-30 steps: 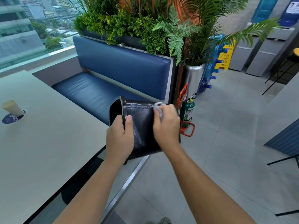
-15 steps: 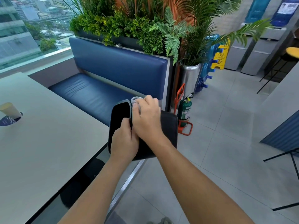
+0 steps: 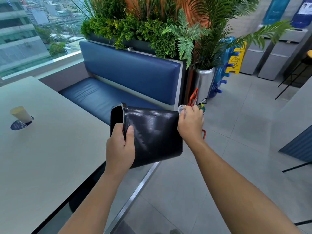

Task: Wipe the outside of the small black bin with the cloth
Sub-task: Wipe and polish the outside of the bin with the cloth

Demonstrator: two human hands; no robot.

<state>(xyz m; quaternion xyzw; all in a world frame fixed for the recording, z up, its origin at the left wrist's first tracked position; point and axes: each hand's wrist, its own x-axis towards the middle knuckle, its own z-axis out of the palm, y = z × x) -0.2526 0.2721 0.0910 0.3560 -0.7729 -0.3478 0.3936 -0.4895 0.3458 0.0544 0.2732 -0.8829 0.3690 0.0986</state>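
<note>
The small black bin [image 3: 155, 134] is held in the air on its side, its mouth facing left and its bottom to the right. My left hand [image 3: 120, 147] grips the rim, thumb on the outer wall and fingers inside the mouth. My right hand [image 3: 190, 122] holds a small pale grey cloth [image 3: 182, 108], bunched under the fingers, at the upper right corner by the bin's bottom. Most of the cloth is hidden by the hand. The bin's side facing me shines with streaks.
A pale table [image 3: 42, 149] lies to the left with a paper cup [image 3: 21, 114] on a blue coaster. A blue bench [image 3: 128, 78] and planters stand behind the bin. A fire extinguisher [image 3: 201, 107], water jugs and a yellow wet-floor sign [image 3: 235, 61] stand on the tiled floor to the right.
My right hand slid the cloth along the bin's side, first left to the rim, then right to the bottom end. My left hand kept its grip on the rim.
</note>
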